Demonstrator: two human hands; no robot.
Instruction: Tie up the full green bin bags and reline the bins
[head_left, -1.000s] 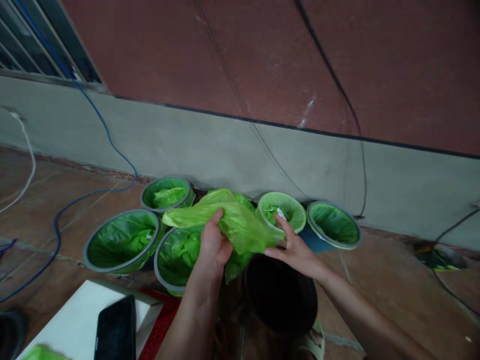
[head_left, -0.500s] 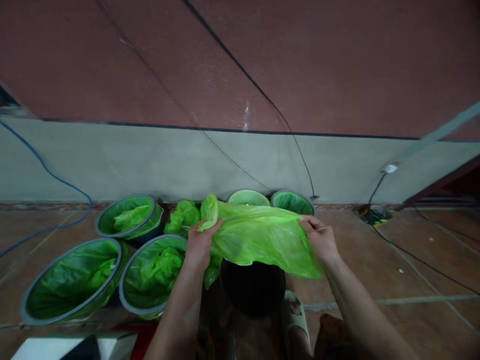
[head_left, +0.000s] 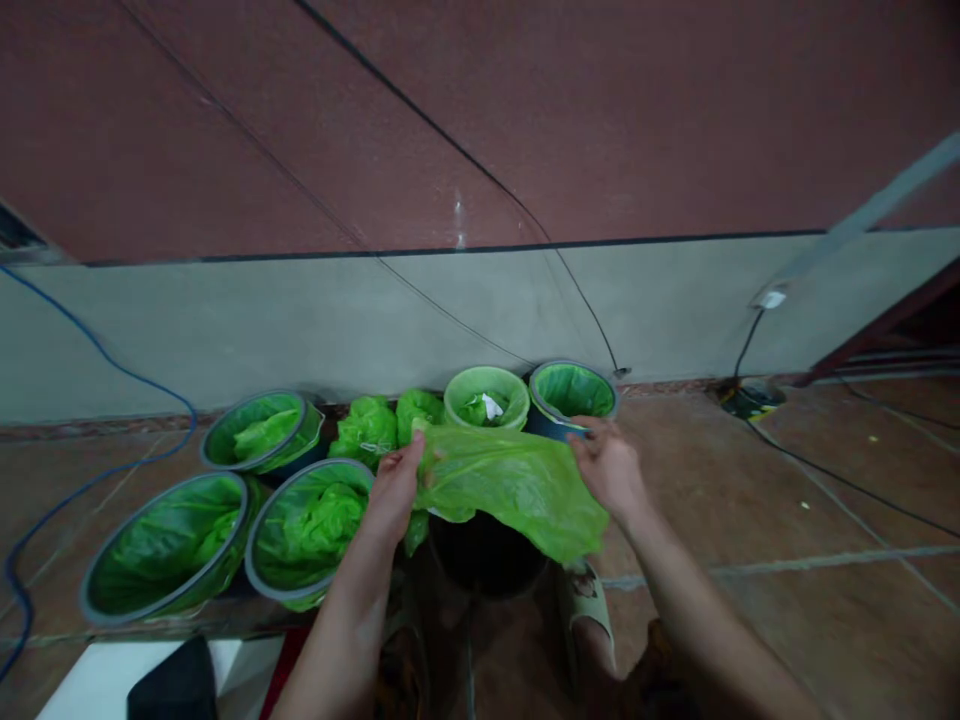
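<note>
Both hands hold a light green plastic bag point(head_left: 510, 485) stretched out flat between them. My left hand point(head_left: 395, 490) pinches the bag's left edge and my right hand point(head_left: 609, 467) grips its right edge. The bag hangs just over a dark, unlined bin point(head_left: 484, 555) that stands on the floor below my hands, partly hidden by the bag.
Several grey bins lined with green bags point(head_left: 169, 545) point(head_left: 311, 530) point(head_left: 259, 440) point(head_left: 486, 397) point(head_left: 574, 392) stand along the wall. Loose green bags point(head_left: 367, 430) lie among them. A sandalled foot point(head_left: 585, 595) is beside the dark bin. A blue cable point(head_left: 90, 480) runs at left, black cables point(head_left: 825, 470) at right.
The crumpled bag has been pulled open and spread between my hands; my right hand moved from the bag's middle to its right edge. The view swung right and steadied.
</note>
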